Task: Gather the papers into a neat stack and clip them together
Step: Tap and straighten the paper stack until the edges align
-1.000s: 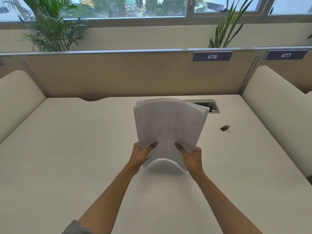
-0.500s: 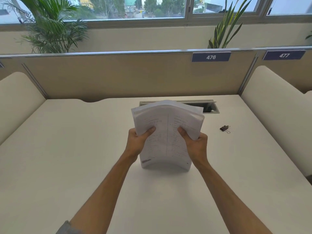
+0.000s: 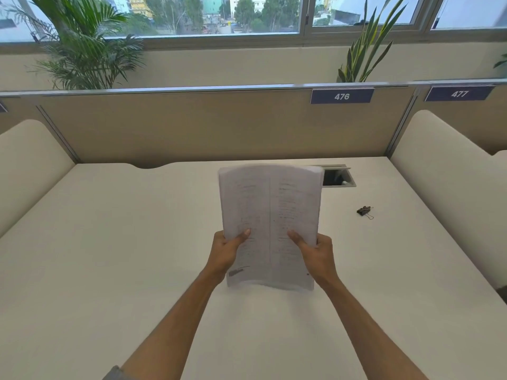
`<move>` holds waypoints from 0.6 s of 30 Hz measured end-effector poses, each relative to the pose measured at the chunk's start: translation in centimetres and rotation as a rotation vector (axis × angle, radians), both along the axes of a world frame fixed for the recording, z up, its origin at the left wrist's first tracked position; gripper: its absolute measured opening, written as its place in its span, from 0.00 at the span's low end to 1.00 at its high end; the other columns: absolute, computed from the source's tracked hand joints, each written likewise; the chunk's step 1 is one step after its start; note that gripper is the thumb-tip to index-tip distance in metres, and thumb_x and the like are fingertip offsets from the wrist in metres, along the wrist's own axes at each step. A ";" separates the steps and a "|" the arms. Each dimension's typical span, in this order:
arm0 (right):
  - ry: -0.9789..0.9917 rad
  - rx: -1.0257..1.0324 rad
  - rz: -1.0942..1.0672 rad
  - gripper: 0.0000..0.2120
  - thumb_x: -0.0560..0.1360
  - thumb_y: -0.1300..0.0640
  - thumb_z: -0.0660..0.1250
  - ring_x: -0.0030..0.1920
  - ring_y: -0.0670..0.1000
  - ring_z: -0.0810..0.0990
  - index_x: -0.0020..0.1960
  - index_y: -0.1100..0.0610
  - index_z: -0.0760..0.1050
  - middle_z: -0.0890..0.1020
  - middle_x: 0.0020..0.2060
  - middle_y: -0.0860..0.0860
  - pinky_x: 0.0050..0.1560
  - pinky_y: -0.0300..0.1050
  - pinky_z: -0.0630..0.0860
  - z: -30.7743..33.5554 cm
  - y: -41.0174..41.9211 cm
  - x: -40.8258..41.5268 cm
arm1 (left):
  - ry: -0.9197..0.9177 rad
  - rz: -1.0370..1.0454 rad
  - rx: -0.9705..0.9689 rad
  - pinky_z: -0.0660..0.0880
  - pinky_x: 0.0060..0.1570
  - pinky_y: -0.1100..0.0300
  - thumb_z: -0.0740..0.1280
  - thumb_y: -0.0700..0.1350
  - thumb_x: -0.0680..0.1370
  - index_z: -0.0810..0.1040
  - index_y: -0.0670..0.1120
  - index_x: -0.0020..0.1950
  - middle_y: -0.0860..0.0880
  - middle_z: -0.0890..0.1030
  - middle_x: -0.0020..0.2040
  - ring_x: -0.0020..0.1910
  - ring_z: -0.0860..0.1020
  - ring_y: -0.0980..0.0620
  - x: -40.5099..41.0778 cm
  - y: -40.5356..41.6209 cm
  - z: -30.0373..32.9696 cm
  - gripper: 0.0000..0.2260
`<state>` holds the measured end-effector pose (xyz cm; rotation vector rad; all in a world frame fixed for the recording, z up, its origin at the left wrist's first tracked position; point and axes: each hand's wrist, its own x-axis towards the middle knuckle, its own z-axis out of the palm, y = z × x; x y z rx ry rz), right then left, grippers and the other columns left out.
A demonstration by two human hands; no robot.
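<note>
The stack of papers (image 3: 270, 226) is held upright over the middle of the desk (image 3: 109, 256), gripped at its lower half by the left hand (image 3: 227, 252) and the right hand (image 3: 315, 255), each with the thumb laid across the printed front and the fingers curled behind. Compared with half a second ago, the grip has been slid down the sheets and the top edge has been brought nearly level, so the squaring-up looks almost done; whether the bottom edge is touching the desk cannot be told. The binder clip (image 3: 365, 211) is left untouched near the right edge, well apart from the stack. Clipping is judged still to come.
</note>
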<state>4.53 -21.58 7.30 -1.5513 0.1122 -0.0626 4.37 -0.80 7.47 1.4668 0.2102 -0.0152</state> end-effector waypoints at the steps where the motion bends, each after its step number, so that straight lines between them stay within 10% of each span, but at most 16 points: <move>1: -0.007 -0.002 0.020 0.09 0.72 0.55 0.75 0.42 0.53 0.87 0.47 0.60 0.84 0.88 0.41 0.51 0.39 0.44 0.83 0.4 -0.4 0.2 | 0.010 0.024 -0.026 0.82 0.48 0.47 0.71 0.42 0.76 0.84 0.44 0.52 0.45 0.87 0.49 0.49 0.85 0.43 0.1 0.0 0.2 0.06; 18: 0.230 0.534 0.123 0.13 0.76 0.64 0.68 0.51 0.54 0.83 0.60 0.58 0.76 0.85 0.52 0.53 0.48 0.47 0.82 0.5 1.6 -0.9 | -0.022 0.169 -0.452 0.80 0.53 0.42 0.68 0.41 0.76 0.78 0.54 0.59 0.44 0.81 0.61 0.58 0.80 0.40 0.5 -0.8 2.7 0.13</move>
